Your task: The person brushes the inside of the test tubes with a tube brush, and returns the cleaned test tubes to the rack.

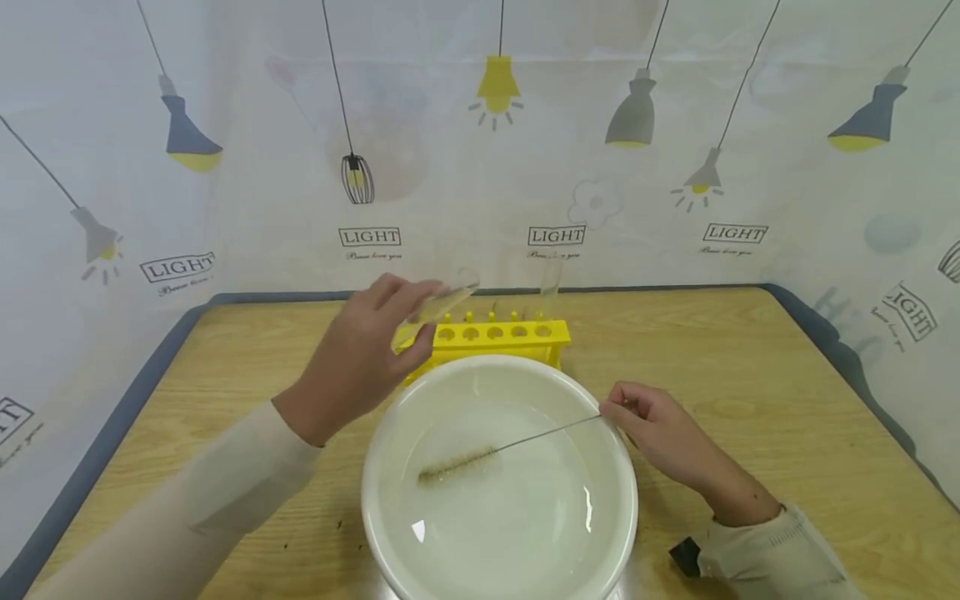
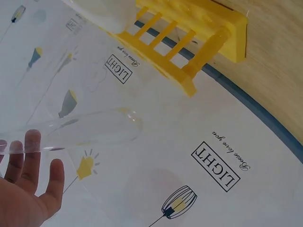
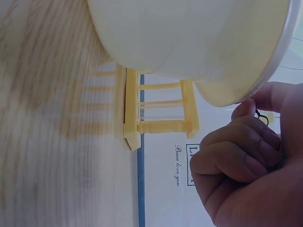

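My left hand grips a clear glass test tube between thumb and fingers. The tube tilts, its rounded end pointing away from the hand, over the left end of a yellow test tube rack. At the right rim of a white basin, my right hand pinches the thin wire handle of a test tube brush; its looped end shows by the fingers in the right wrist view. The brush's brown bristles overlap the water in the basin.
Another clear tube stands upright at the rack's right end. The rack is directly behind the basin on a wooden table. A lamp-print cloth hangs behind the table. A small black object is by the right sleeve.
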`<state>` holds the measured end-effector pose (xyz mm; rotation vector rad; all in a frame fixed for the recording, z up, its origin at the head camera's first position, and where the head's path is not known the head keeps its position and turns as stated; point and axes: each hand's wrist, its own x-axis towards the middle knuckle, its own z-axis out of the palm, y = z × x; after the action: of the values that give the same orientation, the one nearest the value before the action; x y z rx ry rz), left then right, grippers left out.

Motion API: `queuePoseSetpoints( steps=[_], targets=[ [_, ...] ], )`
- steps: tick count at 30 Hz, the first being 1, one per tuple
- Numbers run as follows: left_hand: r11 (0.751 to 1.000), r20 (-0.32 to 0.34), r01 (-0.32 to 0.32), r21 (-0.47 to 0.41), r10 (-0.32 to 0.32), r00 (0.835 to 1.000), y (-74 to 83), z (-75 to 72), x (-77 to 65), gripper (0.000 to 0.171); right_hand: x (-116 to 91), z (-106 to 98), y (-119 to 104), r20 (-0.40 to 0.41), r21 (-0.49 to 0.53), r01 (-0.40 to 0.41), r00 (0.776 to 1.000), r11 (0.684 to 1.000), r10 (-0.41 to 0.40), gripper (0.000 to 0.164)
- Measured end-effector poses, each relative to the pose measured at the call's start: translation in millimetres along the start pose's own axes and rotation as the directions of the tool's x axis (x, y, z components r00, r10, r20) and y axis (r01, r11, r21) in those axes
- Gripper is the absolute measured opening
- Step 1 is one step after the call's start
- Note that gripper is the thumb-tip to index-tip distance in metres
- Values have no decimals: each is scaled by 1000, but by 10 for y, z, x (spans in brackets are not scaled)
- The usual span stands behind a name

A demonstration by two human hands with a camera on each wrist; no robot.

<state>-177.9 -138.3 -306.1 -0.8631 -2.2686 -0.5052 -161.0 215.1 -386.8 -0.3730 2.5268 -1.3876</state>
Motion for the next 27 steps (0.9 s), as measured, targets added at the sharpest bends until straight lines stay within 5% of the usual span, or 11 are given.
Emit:
queuePoseSetpoints(
  steps=[8,17,27],
  targets=[
    [999,35,-19,32,18,999,19,22,-335,49,14,16,29,18,0,0,1000,1000,0,24],
    [999,75,32,15,-33,997,0,144,-666,44,1,-20,43,33,10,0,999,1000,0,29],
    [998,161,-20,63,9,987,35,177,-795,39,29,-29,71,42,45,-18,999,999,17,40]
  ],
)
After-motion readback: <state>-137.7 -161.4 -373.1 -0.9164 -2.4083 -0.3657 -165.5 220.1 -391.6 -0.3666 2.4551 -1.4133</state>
